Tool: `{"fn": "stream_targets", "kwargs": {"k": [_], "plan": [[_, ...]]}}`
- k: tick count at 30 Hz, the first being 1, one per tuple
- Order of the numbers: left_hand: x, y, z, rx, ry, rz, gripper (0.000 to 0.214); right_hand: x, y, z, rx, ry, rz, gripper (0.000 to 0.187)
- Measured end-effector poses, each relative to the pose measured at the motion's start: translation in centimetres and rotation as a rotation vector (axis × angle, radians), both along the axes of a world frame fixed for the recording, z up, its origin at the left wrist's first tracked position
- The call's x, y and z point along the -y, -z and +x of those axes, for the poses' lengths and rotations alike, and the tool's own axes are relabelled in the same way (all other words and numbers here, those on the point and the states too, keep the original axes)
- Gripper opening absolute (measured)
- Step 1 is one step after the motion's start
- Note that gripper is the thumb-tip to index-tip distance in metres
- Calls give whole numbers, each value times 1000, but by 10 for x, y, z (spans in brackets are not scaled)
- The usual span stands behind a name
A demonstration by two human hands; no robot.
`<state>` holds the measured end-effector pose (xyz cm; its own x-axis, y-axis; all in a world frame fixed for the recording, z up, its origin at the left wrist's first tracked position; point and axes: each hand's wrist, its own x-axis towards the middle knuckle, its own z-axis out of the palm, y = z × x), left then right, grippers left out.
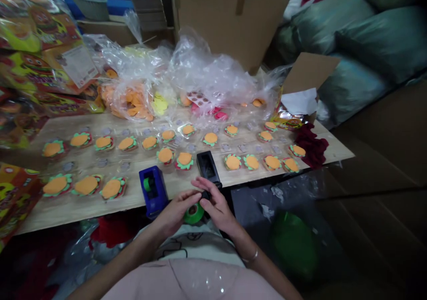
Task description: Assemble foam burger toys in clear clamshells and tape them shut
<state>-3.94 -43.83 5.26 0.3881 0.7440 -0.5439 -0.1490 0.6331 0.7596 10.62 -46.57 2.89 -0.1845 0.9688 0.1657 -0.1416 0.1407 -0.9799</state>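
Note:
My left hand (176,210) and my right hand (217,205) meet at the table's front edge, around a small black part (205,195) that looks like a tape dispenser's hub. Both thumbs close in on it. Just below the fingers shows a roll of green tape (194,214); whether my fingers grip it or it rests on my lap, I cannot tell. Beyond my right hand sits a black tape dispenser (208,166). To the left stands a blue tape dispenser (153,191) with green tape in it.
Rows of toy burgers (166,155) in clear plastic shells cover the wooden table (133,197). Plastic bags (207,70) of orange and yellow pieces lie behind. Printed boxes (43,68) are stacked left; an open carton (296,104) and dark red cloth (312,145) lie right.

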Motion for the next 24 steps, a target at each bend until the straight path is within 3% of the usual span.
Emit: {"fn": "stream_targets", "kwargs": {"k": [5, 9, 15, 20, 24], "plan": [[-10, 7, 7, -152, 7, 104, 29, -7, -2, 27, 222, 32, 108, 18], [-19, 7, 14, -134, -12, 121, 26, -32, -5, 48, 335, -2, 108, 20], [-32, 8, 11, -132, -71, 84, 42, -82, 11, 56, 361, 122, 212, 19], [-33, 5, 6, -166, -130, 277, 37, -88, 28, 48, 394, 155, 250, 16], [-34, 3, 3, -140, -112, 203, 39, -88, 27, 51, 325, 197, 171, 13]]}}
